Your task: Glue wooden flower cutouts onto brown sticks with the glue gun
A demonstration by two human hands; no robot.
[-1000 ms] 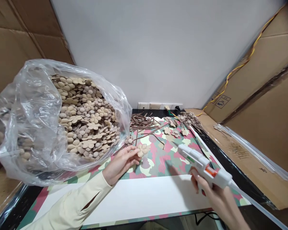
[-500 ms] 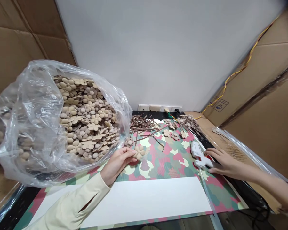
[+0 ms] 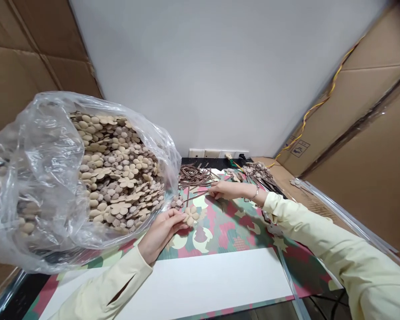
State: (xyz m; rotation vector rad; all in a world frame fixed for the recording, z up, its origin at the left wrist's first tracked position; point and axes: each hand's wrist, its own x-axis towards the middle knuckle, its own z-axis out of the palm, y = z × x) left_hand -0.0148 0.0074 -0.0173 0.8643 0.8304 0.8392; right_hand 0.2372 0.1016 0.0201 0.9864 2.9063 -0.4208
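My left hand [image 3: 163, 229] pinches a beige four-petal flower [image 3: 191, 216] by its edge, just above the camouflage-patterned sheet. A smaller grey-brown flower [image 3: 177, 202] lies just beyond my left fingertips. My right hand [image 3: 226, 190] reaches across the sheet with its fingers closed together at the thin brown strips [image 3: 196, 174]. It seems to hold one strip, though the fingertips partly cover it. Under my right sleeve lies the white glue gun [image 3: 274, 229], mostly hidden, its clear glue stick [image 3: 286, 271] pointing toward me.
At left a big clear plastic bag [image 3: 43, 146] bulges with beige and grey-brown flowers [image 3: 120, 178]. White paper [image 3: 203, 278] lies along the near edge. Stemmed flowers [image 3: 258, 171] are piled at the back right, beside sockets [image 3: 211, 154]. Cardboard [image 3: 363, 111] stands on both sides.
My right hand has left the glue gun and moved left and away from me to the brown strips. My left hand still holds the flower in nearly the same place.
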